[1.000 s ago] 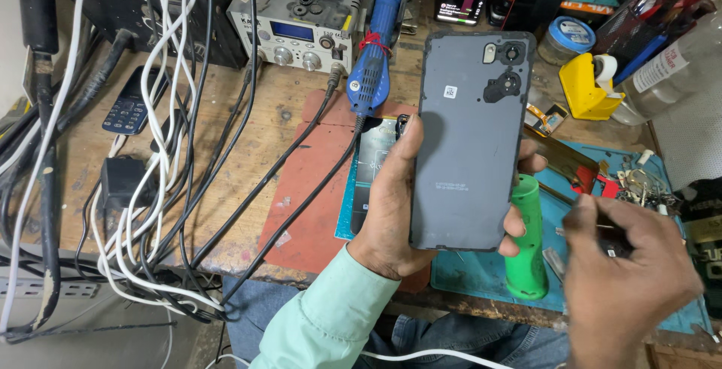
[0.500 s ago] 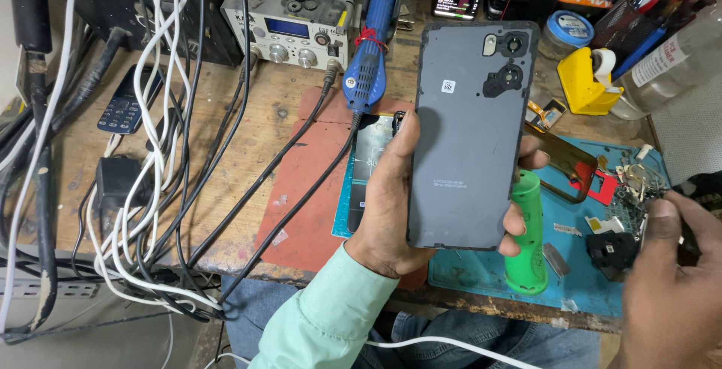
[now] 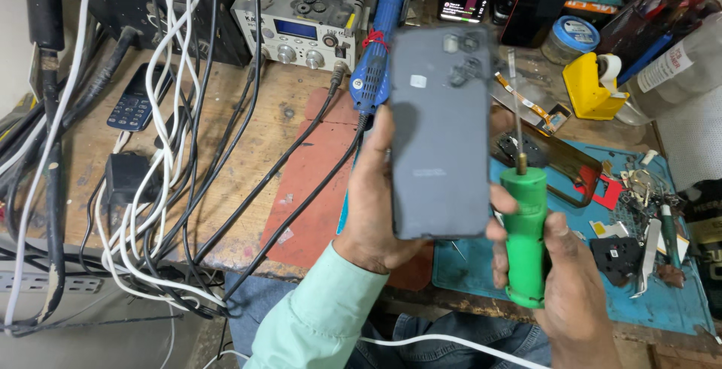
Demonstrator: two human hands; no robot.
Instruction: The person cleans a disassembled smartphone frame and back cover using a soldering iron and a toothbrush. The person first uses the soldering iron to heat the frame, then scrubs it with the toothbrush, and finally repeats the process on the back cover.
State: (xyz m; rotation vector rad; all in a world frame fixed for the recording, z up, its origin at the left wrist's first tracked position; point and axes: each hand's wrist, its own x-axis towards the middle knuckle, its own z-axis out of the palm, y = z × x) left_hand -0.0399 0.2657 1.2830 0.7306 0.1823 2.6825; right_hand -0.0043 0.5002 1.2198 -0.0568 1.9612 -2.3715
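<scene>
The left hand is clasping the dark grey smartphone upright, back outward; just right of the smartphone, the right hand is gripping a green-handled screwdriver, shaft running parallel alongside.

Phone: dark grey back, matte, w/ small pale square mark. Screwdriver: bright green handle, brass collar, silver shaft. Sleeve: mint green. Desk: worn brown wood. Mats: one red-orange, one teal-blue. Tape dispenser: yellow. Rotary tool: blue w/ red tie. Cables: black and white mix. Solder station: beige, blue display. Small keypad phone: dark blue.
</scene>
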